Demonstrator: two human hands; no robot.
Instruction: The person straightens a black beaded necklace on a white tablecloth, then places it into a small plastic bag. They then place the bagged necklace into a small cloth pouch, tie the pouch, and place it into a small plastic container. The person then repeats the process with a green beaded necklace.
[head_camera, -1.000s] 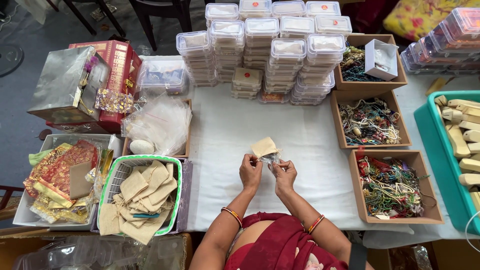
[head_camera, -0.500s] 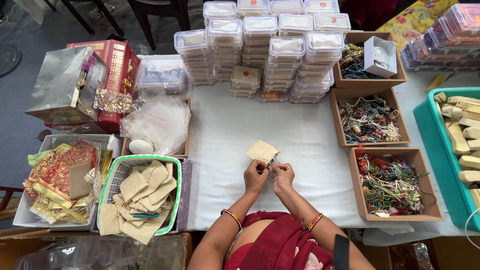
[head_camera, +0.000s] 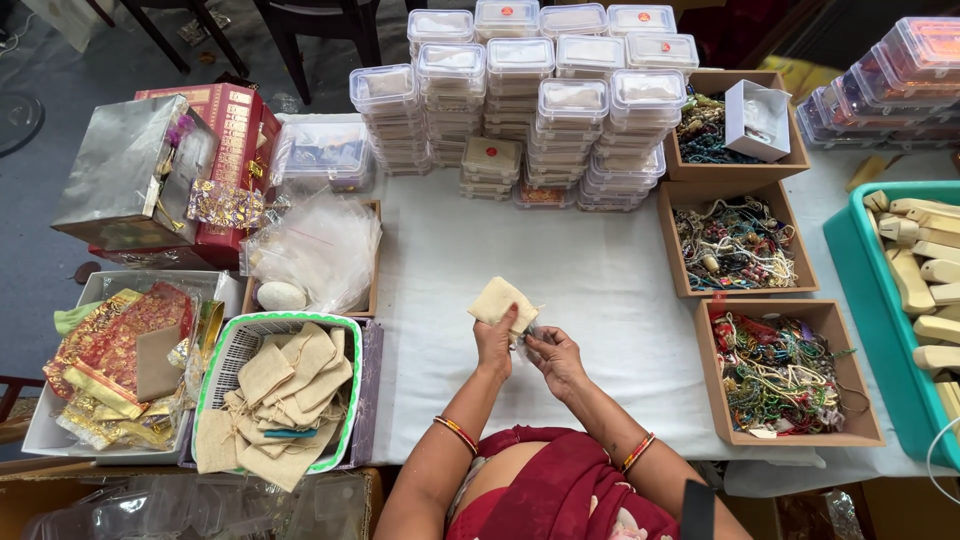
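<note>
A white-clothed table (head_camera: 600, 270) carries stacked plastic boxes (head_camera: 520, 90), bead trays (head_camera: 735, 240) and a pouch basket (head_camera: 345, 330).

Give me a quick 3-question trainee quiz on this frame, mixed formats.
1. True or false: the left hand holds a small beige cloth pouch.
2. The basket of beige pouches lies on which side of the person? A) left B) right
3. Fill in: the three open cardboard boxes to the right hold beaded ____.

Key: 1 true; 2 A; 3 strings. The right hand pinches something small at the pouch; what it is cannot be told.
</note>
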